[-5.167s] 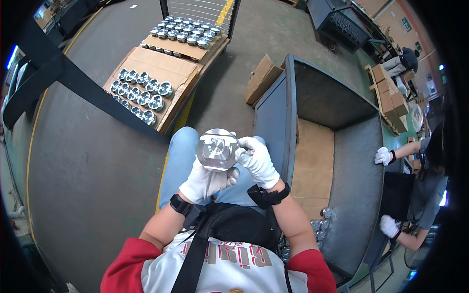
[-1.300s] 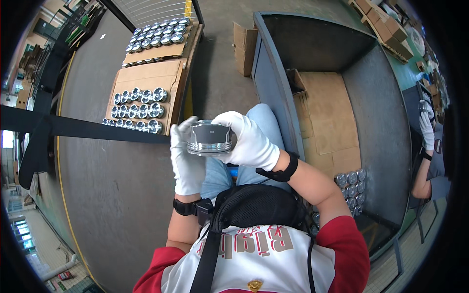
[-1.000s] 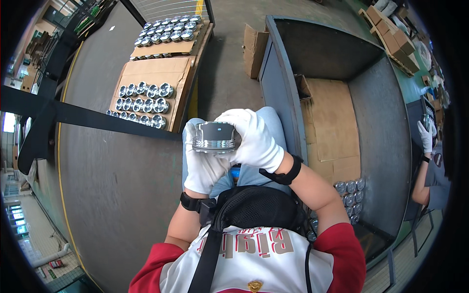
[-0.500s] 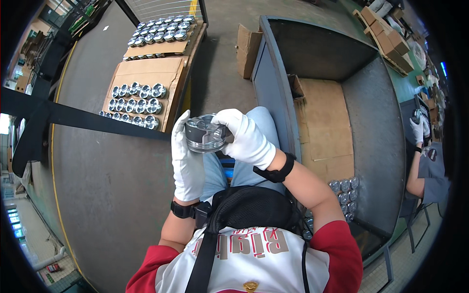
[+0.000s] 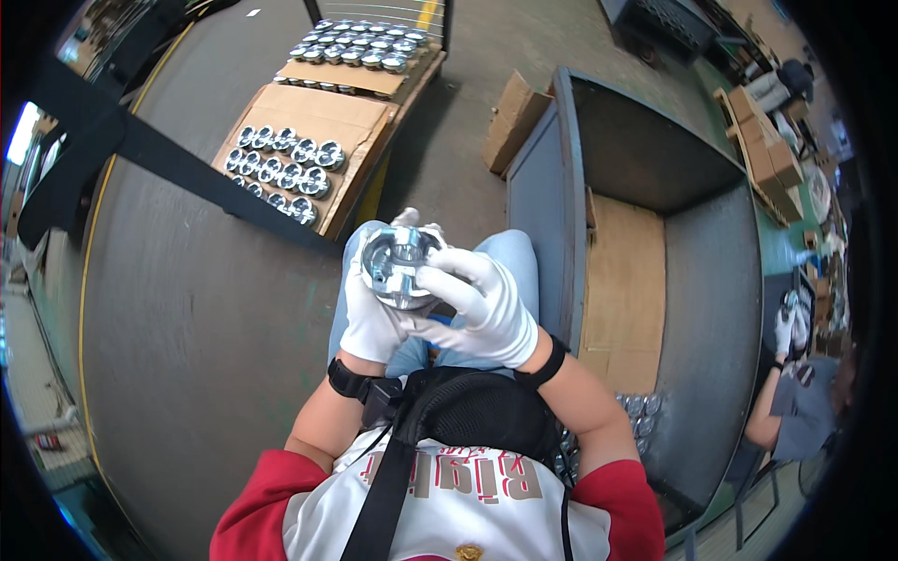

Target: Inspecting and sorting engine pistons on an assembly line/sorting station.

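A shiny metal engine piston (image 5: pixel 398 280) is held up over my lap between both gloved hands, its hollow underside facing me. My left hand (image 5: pixel 368 323), in a white glove, wraps around its left side and far edge. With a matching glove, my right hand (image 5: pixel 486 304) grips its right side, the fingers reaching over the rim and the thumb below. Several more pistons (image 5: pixel 290 176) sit in rows on a cardboard sheet (image 5: pixel 327 117) on the rack ahead to the left.
At my right stands a deep grey metal bin (image 5: pixel 706 271), cardboard (image 5: pixel 622 280) on its floor and several pistons (image 5: pixel 641 408) at its near end. A black bar (image 5: pixel 201 178) crosses the left side. A co-worker (image 5: pixel 804 402) sits far right. Cardboard boxes (image 5: pixel 767 145) stack behind.
The piston has been turned from its side so its hollow underside now shows. My right hand has shifted lower around it. The view has swung, moving rack and bin within the picture.
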Available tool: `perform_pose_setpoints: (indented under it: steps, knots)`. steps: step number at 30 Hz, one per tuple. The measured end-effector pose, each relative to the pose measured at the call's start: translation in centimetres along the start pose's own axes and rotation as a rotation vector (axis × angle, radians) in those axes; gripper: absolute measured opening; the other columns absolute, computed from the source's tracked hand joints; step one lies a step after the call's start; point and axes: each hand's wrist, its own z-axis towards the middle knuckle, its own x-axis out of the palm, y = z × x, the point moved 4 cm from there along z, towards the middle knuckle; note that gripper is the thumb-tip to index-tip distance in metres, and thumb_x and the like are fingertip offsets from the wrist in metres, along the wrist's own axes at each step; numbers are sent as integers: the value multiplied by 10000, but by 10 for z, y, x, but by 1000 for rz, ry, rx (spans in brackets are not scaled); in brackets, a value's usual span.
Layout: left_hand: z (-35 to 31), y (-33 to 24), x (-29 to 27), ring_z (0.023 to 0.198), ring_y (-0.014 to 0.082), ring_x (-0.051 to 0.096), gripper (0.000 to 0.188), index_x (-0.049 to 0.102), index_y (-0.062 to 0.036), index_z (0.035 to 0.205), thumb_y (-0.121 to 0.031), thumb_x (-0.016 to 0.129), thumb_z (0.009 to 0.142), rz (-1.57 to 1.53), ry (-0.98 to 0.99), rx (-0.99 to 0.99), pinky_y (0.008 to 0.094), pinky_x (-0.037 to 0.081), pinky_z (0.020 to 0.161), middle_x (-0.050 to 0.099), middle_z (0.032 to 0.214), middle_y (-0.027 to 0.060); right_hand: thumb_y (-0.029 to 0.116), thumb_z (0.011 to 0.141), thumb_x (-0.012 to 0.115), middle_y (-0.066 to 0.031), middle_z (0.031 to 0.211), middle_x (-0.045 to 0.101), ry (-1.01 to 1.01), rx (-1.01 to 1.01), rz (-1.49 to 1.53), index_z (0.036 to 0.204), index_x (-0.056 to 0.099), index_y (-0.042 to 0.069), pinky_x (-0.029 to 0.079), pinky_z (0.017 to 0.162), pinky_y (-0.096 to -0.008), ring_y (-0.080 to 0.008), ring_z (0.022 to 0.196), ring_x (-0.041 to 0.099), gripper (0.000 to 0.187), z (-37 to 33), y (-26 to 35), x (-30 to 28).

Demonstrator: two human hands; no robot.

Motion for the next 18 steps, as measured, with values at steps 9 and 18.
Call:
perform_pose_setpoints:
  steps: [9,18]
  knots:
    - [-7,4,-5,1049,466,659,548,498,-46,1365,-478,397,1043,-174,216,-145,588,609,761,593,1332,225,322,571,968,-148,1227,560,-7,16,0,1325,545,101,563,767,-371,-291,951,663,894,-6,-8,-8]
    - [-17,-2,5,1049,420,664,547,563,19,1303,-428,356,1064,-150,208,-78,569,579,868,617,1279,225,202,518,964,-124,1198,580,27,11,60,1308,555,110,564,797,-375,-288,960,662,895,-9,-11,1]
